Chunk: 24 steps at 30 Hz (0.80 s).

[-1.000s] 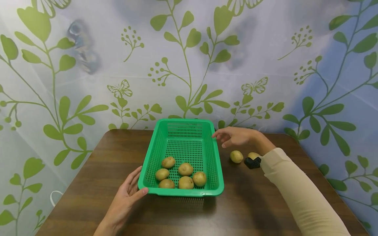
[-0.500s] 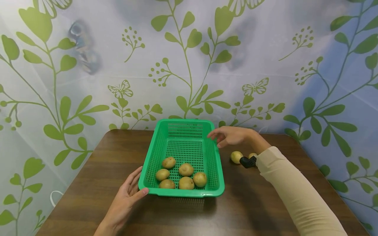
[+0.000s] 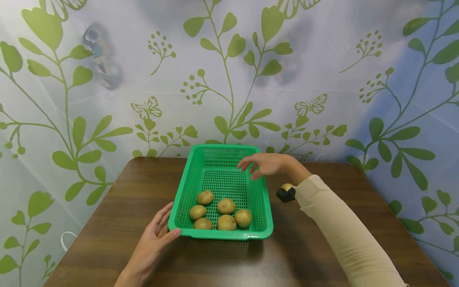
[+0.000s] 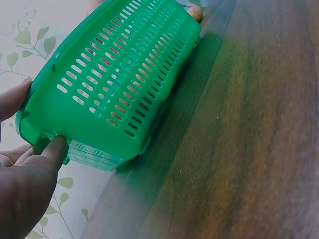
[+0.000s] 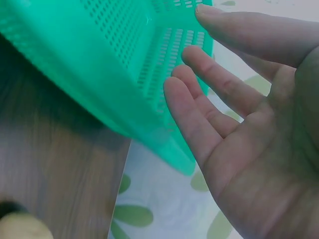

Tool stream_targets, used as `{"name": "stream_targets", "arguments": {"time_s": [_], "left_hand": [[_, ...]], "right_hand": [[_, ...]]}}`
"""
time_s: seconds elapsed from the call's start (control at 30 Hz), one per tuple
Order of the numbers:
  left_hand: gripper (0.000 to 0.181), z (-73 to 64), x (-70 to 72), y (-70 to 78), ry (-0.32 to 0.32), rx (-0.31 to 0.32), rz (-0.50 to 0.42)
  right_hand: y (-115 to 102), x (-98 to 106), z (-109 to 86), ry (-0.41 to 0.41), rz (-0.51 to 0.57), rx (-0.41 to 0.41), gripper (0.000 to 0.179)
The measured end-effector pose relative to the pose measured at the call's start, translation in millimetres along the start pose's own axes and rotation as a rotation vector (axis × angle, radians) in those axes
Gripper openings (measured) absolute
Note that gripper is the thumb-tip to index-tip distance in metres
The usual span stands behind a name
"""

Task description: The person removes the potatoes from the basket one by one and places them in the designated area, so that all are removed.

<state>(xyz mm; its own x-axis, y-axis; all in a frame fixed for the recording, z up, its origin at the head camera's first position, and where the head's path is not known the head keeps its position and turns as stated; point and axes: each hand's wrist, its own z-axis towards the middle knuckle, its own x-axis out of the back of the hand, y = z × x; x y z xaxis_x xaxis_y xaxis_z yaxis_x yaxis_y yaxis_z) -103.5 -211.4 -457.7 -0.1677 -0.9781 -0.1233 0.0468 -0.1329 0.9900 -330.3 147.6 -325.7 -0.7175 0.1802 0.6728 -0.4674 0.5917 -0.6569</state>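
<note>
A green plastic basket [image 3: 255,233] with slotted walls stands on the table, several potatoes [image 3: 226,206] gathered at its near end. My left hand [image 3: 150,239] grips its near left corner, thumb on the rim and fingers against the outside, as the left wrist view also shows. Over the basket's right rim hovers my right hand [image 3: 267,163], fingers loosely bent and holding nothing. In the right wrist view the right hand's palm [image 5: 249,164] shows bare beside the basket's wall [image 5: 89,74]. Another potato [image 3: 287,186] lies right of the basket, partly covered by a black piece [image 3: 285,195] at my right wrist.
The dark wooden table [image 3: 118,223] ends at a leaf-patterned cloth backdrop [image 3: 161,83]. A white loop [image 3: 66,240] shows beside the table's left edge. My right sleeve [image 3: 348,231] covers part of the table on the right.
My right hand has moved left, from beside the right rim to above the basket's inside. The right sleeve now hides one of the two loose potatoes. The left hand and basket stay put.
</note>
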Motion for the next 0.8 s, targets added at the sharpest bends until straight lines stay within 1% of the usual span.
{"name": "stream_targets", "arguments": {"time_s": [0.33,0.53,0.8], "left_hand": [[0.075,0.8,-0.1,0.8,-0.006,0.006,-0.002],[0.074,1.7,0.1,1.4,-0.007,-0.003,0.0],[0.074,1.3,0.2,1.4,-0.011,-0.003,0.002]], "right_hand": [[-13.4,-9.1,30.5,-0.051,0.049,0.024,0.054],[-21.3,-15.1,46.8,-0.048,0.063,0.018,0.054],[-25.1,-25.0,71.0,-0.059,0.097,0.034,0.052]]}}
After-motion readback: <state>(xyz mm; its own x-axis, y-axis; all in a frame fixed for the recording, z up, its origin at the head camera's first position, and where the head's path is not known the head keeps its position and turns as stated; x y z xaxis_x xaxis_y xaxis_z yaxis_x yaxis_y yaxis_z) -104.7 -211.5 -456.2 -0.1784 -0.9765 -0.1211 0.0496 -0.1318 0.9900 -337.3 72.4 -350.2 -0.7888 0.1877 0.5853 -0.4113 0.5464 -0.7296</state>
